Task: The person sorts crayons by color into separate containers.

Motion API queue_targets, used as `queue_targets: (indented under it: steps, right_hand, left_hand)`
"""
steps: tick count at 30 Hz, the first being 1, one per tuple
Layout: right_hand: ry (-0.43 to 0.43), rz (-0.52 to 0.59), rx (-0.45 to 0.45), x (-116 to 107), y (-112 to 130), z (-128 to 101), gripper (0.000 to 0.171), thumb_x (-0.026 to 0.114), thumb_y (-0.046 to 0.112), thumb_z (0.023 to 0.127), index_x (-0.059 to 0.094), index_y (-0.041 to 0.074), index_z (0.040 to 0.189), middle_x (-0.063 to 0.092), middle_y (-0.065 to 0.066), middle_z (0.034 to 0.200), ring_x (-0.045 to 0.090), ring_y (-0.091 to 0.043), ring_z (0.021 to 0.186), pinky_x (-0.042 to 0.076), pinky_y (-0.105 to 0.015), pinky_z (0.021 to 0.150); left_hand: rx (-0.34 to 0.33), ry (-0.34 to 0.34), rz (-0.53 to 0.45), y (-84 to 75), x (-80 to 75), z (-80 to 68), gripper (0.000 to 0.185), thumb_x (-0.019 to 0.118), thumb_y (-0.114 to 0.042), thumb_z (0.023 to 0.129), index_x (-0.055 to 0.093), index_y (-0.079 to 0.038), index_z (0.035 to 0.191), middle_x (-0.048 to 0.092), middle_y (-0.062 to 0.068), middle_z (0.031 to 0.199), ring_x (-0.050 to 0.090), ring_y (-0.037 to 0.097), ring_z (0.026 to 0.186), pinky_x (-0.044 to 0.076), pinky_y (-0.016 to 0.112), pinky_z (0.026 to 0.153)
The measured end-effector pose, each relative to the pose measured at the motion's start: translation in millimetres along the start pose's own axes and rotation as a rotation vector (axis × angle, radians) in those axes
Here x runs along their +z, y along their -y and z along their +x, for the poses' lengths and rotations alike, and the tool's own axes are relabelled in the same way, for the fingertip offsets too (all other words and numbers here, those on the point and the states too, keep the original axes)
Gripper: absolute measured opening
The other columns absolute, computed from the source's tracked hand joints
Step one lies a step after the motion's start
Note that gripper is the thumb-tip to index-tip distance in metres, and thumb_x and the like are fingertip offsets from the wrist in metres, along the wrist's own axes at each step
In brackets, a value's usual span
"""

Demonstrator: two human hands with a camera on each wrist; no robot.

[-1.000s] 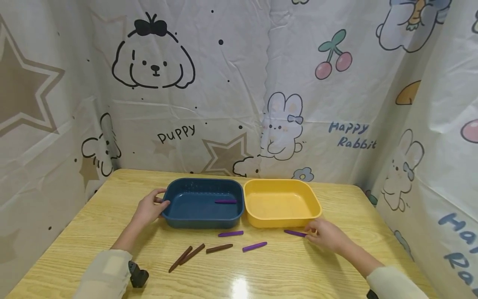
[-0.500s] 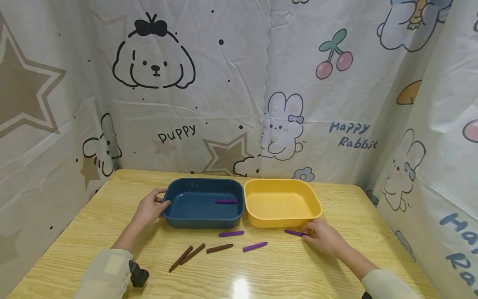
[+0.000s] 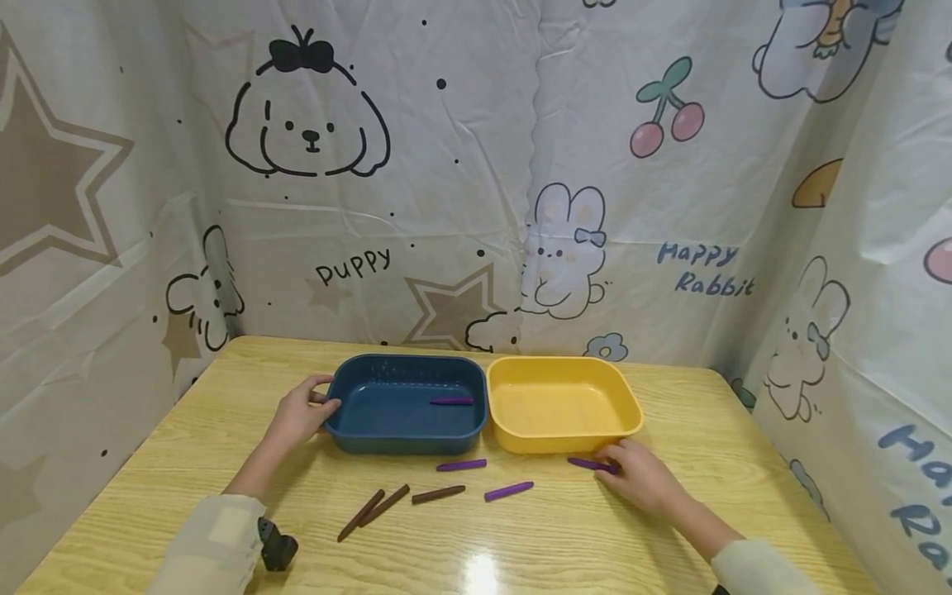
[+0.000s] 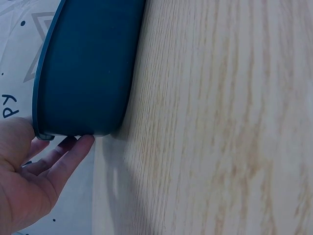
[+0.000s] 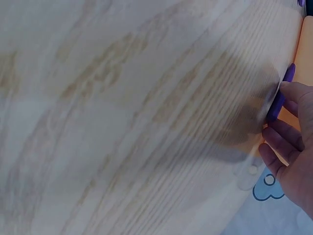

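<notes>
My left hand (image 3: pixel 297 409) grips the left end of the dark blue bin (image 3: pixel 405 445), thumb at its rim. In the left wrist view, the fingertips (image 4: pixel 87 140) touch the outside of the bin's end wall. Just in front of the yellow bin (image 3: pixel 565 443), my right hand (image 3: pixel 638 475) pinches a purple crayon (image 3: pixel 583 464) between thumb and fingers. In the right wrist view this crayon (image 5: pixel 289 74) appears low at the table, close beside the yellow wall. Another purple crayon (image 3: pixel 451 402) lies inside the blue bin.
Two more purple crayons lie before the bins, one (image 3: pixel 461 465) close to the blue bin and one (image 3: pixel 509 491) nearer me. Three brown crayons (image 3: pixel 439 494) are scattered to their left. The bins stand side by side on the wooden table (image 3: pixel 595 545), a printed curtain behind.
My right hand has slid a little left along the purple crayon and now has its fingers around it. The left hand stays on the blue bin.
</notes>
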State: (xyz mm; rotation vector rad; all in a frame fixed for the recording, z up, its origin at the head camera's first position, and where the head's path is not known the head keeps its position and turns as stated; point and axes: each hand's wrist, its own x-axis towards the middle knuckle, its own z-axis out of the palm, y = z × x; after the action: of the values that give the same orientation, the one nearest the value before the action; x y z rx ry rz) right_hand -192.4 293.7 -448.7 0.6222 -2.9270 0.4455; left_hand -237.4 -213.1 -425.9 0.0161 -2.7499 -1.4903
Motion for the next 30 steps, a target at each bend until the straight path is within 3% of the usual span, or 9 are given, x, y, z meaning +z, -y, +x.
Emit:
queue_targets:
  steps: [12,17,30]
  right_hand:
    - [0.006,-0.03,0.019,1.7,4.7,-0.6,0.007,0.071,0.016,0.082,0.07,0.014,0.088,0.055,0.008,0.08,0.043,-0.003,0.071,0.04,-0.021,0.059]
    - [-0.022,-0.036,-0.03,-0.6,4.6,-4.0,0.008,0.071,0.015,0.081,0.071,0.013,0.089,0.054,0.008,0.079,0.043,-0.002,0.069,0.04,-0.019,0.058]
    - [0.016,0.007,-0.015,-17.7,14.2,-8.1,0.008,0.07,0.015,0.082,0.071,0.014,0.09,0.055,0.009,0.08,0.047,-0.002,0.069,0.041,-0.018,0.057]
  left_hand:
    - [-0.01,-0.005,-0.002,1.3,0.6,0.7,0.048,0.054,-0.01,0.094,0.038,-0.001,0.138,0.055,0.029,0.111,0.064,0.015,0.073,0.058,0.032,0.064]
    - [-0.006,-0.009,0.0,2.1,0.8,1.0,0.048,0.055,-0.009,0.093,0.039,-0.001,0.138,0.055,0.029,0.111,0.064,0.016,0.074,0.058,0.033,0.064]
    - [-0.014,-0.006,0.01,1.9,0.6,0.5,0.048,0.054,-0.011,0.094,0.039,-0.001,0.138,0.054,0.028,0.111,0.063,0.016,0.073,0.057,0.033,0.064]
